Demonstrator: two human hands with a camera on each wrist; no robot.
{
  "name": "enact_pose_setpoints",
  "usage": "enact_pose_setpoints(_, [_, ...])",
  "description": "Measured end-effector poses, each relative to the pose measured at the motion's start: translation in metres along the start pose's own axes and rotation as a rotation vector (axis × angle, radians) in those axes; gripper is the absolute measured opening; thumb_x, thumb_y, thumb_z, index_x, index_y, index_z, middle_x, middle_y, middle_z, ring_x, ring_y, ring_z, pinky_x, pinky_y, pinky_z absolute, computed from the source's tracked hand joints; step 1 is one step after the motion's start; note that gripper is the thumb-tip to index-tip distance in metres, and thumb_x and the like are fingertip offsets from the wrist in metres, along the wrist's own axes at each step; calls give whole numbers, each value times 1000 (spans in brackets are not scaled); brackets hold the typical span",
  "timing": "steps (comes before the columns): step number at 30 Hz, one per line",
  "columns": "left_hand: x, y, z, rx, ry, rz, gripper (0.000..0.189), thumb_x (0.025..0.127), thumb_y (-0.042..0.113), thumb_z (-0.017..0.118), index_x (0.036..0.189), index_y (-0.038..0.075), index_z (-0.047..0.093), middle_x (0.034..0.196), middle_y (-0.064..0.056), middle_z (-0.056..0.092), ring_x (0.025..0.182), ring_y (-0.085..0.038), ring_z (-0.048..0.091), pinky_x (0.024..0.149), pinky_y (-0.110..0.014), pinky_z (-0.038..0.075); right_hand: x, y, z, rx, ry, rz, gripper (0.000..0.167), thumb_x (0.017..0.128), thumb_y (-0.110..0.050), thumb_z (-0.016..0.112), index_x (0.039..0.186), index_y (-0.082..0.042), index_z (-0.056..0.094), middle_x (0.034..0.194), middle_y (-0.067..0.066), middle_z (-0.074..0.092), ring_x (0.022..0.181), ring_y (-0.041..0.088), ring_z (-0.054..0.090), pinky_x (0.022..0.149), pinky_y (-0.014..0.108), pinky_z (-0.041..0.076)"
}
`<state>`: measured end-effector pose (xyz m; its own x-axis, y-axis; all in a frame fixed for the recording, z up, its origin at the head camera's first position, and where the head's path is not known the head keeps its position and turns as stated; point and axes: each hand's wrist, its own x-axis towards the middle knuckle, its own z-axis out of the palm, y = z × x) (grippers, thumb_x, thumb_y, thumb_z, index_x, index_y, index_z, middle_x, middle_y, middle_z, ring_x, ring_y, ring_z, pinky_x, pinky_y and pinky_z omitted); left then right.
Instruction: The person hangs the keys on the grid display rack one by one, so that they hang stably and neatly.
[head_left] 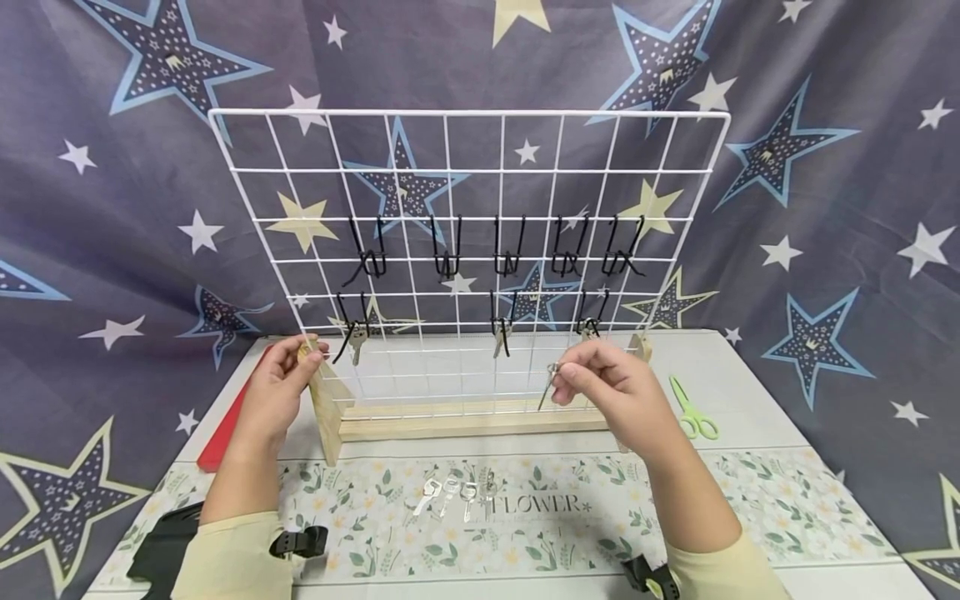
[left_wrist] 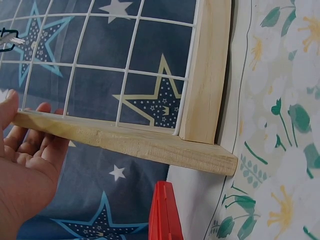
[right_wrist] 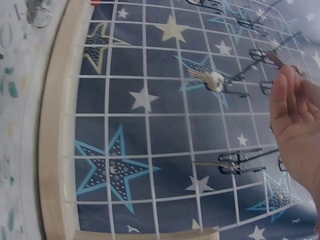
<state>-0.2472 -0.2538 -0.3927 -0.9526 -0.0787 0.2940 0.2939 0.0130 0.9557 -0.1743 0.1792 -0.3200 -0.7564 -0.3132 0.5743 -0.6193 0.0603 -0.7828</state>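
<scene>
A white wire grid [head_left: 472,112] stands in a wooden base [head_left: 450,428]. My left hand [head_left: 276,390] grips the top of the left wooden side piece [left_wrist: 125,142], thumb on one side and fingers on the other. In front of the grid's lower right, my right hand [head_left: 611,387] pinches a key [head_left: 543,395] by its ring end, the blade pointing down. Black hooks [head_left: 508,260] hang on the grid in two rows. In the lower row, keys hang on the left hook [head_left: 358,340], the middle hook [head_left: 501,337] and the right hook [head_left: 590,327].
Several loose keys [head_left: 427,495] lie on the floral mat [head_left: 375,550] in front of the base. Green scissors [head_left: 684,398] lie to the right, a red object [head_left: 228,429] to the left. A black object [head_left: 167,542] sits front left. A star-patterned cloth [head_left: 825,250] hangs behind.
</scene>
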Motion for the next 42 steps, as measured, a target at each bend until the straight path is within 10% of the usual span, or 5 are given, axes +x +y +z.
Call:
enact_pose_setpoints(16, [-1,-2,-1,-22,8,26,45,98,15,61,138,1,46,116,7,65,108,-4,61,89,-10,47,12,-16,-30,300,233,-236,12,94,19,44,100,19,54,87,16,68,72,22,70,70,32,59])
enact_pose_setpoints(42, [0,-1,0,-5,7,25,41,98,17,61,136,5,49,119,1,64,109,-6,60,90,-11,47,35,-17,-45,469,477,-131,8,96,3,58,100,9,61,82,16,69,67,23,69,63,30,59])
